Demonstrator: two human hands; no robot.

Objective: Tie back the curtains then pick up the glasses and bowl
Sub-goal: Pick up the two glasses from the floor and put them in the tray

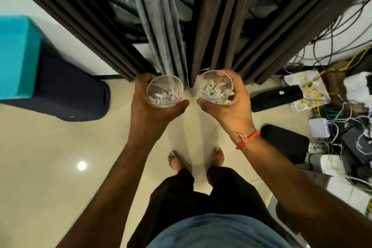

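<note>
I stand facing the curtains and look straight down. My left hand [149,106] grips a clear cut-glass tumbler [165,91], fingers and thumb curled round its wall. A second clear tumbler [216,87] is held the same way in my right hand [233,106], which has an orange thread at the wrist. Both glasses are upright, empty and side by side above the floor. Behind them hang a grey curtain [159,26] and a brown curtain [217,26], loose, with a dark gap between them. No bowl is in view.
A dark blue case [66,94] with a turquoise block [18,56] on it lies at the left. A tangle of cables and boxes [330,106] and two black pads [285,143] crowd the right. My bare feet [197,159] stand on the cream floor.
</note>
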